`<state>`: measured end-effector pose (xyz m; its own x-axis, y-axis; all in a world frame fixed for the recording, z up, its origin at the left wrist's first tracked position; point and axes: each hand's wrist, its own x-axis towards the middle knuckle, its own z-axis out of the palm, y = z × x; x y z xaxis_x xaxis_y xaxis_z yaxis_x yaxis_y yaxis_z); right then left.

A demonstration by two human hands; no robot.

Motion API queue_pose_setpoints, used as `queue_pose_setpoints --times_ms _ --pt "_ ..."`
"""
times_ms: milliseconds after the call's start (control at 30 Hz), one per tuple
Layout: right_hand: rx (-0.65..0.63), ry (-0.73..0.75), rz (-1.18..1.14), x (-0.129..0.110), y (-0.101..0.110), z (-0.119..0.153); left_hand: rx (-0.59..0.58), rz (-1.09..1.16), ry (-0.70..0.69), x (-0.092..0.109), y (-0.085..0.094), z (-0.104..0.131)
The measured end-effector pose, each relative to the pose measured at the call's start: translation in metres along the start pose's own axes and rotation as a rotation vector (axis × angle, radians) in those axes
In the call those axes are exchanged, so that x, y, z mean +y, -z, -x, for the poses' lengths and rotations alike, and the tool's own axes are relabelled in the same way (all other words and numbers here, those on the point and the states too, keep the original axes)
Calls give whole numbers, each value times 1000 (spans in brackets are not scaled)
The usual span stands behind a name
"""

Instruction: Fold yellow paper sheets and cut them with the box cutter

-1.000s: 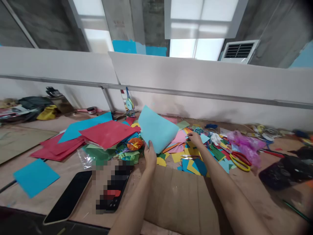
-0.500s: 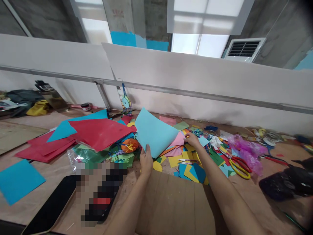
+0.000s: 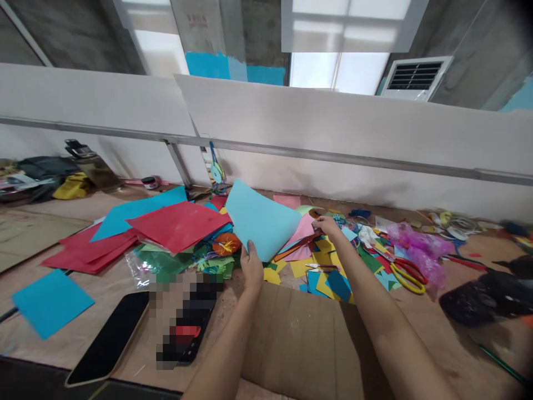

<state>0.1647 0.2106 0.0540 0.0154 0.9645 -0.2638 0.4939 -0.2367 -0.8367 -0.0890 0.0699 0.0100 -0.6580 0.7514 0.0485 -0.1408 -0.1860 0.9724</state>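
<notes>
A large light blue paper sheet (image 3: 260,219) is held up and curved, its lower edge pinched between the thumb and fingers of my left hand (image 3: 252,266). Just to the right, my right hand (image 3: 327,225) has its fingers closed at the edge of pink paper (image 3: 303,232). Orange and brownish paper edges show under the pink; whether the fingers also grip these I cannot tell. Behind them, a light green paper (image 3: 306,210) stands slightly raised. Yellow paper pieces (image 3: 298,268) and small-bladed snips (image 3: 318,268) lie below my right hand.
Cardboard (image 3: 303,339) lies in front of me. Left are red sheets (image 3: 179,225), a blue square (image 3: 53,303), a phone (image 3: 110,339) and a partly blurred dark device (image 3: 195,316). Right are yellow-and-red-handled scissors (image 3: 408,275), pink plastic (image 3: 416,250) and a dark object (image 3: 478,303).
The view has shifted slightly. The light blue sheet has moved a little left in my left hand's grip. Beside my right hand, the pink paper and the light green one behind it stand more raised.
</notes>
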Motion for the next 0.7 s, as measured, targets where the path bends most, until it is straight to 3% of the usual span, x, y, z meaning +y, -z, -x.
queue_pose_setpoints --times_ms 167,300,433,700 --pt "-26 75 -126 -33 6 13 87 12 -23 21 -4 -5" --pt "-42 134 -219 -51 8 29 35 -11 -109 45 -11 -10" --pt "-62 191 -299 -64 6 44 -155 -85 -155 56 -26 -13" --pt "-51 293 -380 -79 -6 54 -576 -109 -137 51 -61 -14"
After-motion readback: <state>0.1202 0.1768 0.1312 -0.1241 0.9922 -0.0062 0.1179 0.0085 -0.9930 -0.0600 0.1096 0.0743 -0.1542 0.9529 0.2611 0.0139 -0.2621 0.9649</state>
